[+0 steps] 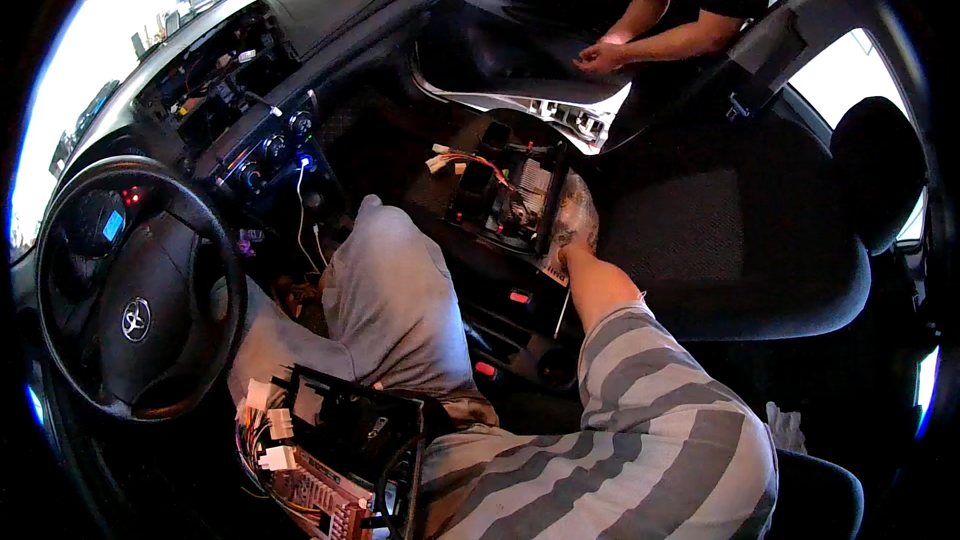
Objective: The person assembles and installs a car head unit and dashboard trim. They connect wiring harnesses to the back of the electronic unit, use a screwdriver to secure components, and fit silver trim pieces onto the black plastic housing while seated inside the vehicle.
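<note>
My right hand (568, 256) reaches across to the front passenger seat, fingers partly hidden as they grip a crinkled clear plastic bag (575, 210). The bag lies beside and under a black car stereo unit (525, 195), which has loose wires and pale connectors on top. On my lap rests a second electronic unit (320, 485) in a black housing, with several white plugs (280, 423) on a multicolored wiring harness. My left hand is not in view.
Left are the steering wheel (135, 385) and the dashboard's open cavity (210, 80); a white cable (300, 215) hangs from the console. Another person (700, 30) leans at the passenger door, hands (600, 58) together. The passenger backrest and headrest (880, 170) are at right.
</note>
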`<state>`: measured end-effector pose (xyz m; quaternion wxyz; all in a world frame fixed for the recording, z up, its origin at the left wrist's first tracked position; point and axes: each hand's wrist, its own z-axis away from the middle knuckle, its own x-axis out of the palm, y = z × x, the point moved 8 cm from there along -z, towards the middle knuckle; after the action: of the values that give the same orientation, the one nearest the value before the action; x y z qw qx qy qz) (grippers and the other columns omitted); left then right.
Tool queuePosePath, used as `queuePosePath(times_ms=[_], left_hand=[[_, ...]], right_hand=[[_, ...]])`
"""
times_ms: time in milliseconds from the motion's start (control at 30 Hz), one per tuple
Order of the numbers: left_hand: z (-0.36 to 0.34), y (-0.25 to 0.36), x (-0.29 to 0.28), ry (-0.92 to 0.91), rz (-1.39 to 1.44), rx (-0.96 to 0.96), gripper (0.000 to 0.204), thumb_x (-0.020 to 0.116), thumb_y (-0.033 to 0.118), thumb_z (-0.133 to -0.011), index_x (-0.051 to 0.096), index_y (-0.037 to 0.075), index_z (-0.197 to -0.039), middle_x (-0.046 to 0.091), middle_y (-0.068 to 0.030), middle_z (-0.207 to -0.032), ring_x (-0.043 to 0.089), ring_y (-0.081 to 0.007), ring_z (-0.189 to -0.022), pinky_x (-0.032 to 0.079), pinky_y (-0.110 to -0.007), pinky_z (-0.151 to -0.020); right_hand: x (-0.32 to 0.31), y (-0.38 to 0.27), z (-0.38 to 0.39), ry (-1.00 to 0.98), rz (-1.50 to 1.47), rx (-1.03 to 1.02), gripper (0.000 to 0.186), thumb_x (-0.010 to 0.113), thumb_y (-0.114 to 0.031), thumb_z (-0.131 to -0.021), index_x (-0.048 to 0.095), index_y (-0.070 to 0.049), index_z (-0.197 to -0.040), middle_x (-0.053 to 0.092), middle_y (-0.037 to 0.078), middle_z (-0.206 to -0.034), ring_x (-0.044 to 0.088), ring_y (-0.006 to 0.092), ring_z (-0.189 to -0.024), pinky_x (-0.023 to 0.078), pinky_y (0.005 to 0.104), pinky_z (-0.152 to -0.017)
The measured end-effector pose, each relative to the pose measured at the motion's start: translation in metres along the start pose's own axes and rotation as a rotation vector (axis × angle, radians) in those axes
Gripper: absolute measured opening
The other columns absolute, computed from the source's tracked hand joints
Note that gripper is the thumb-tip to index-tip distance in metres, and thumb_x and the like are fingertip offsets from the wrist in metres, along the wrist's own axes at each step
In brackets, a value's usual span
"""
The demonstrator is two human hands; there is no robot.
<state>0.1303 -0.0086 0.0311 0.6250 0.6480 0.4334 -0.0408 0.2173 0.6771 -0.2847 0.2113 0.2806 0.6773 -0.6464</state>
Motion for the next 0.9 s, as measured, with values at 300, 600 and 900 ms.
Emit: queuePosePath(times_ms=[300, 600, 900], left_hand=[[-0.010, 0.007, 0.001, -0.023, -0.027, -0.005, 0.034, 0.076, 0.020, -0.059, 0.061, 0.000, -0.082, 0.052, -0.0129, -0.067, 0.055, -0.0315, -0.062, 0.041, -0.036, -0.056], [-0.002, 0.004, -0.004, -0.007, -0.010, -0.005, 0.032, 0.078, 0.015, -0.059, 0.062, 0.002, -0.083, 0.051, -0.0115, -0.068, 0.053, -0.0306, -0.060, 0.038, -0.036, -0.053], [0.002, -0.006, -0.009, 0.084, -0.129, -0.018, 0.036, 0.085, 0.026, -0.057, 0.061, 0.008, -0.078, 0.068, -0.0130, -0.082, 0.065, -0.0289, -0.073, 0.049, -0.035, -0.065]], right_hand=[[0.004, -0.015, -0.011, -0.138, 0.023, -0.268, 0.077, 0.071, -0.044, -0.074, 0.043, -0.004, -0.133, 0.051, 0.023, -0.130, 0.054, 0.0316, -0.116, 0.046, 0.0388, -0.093], [-0.085, -0.286, 0.122, -0.887, 0.442, -0.984, 0.056, 0.062, -0.010, -0.075, 0.042, -0.005, -0.128, 0.054, 0.018, -0.119, 0.051, 0.0318, -0.116, 0.039, 0.0387, -0.100], [-0.244, -0.456, 0.428, -1.458, -0.928, -1.208, 0.067, 0.062, -0.015, -0.090, 0.022, -0.004, -0.142, 0.055, 0.022, -0.114, 0.065, 0.0328, -0.097, 0.056, 0.0419, -0.079]])
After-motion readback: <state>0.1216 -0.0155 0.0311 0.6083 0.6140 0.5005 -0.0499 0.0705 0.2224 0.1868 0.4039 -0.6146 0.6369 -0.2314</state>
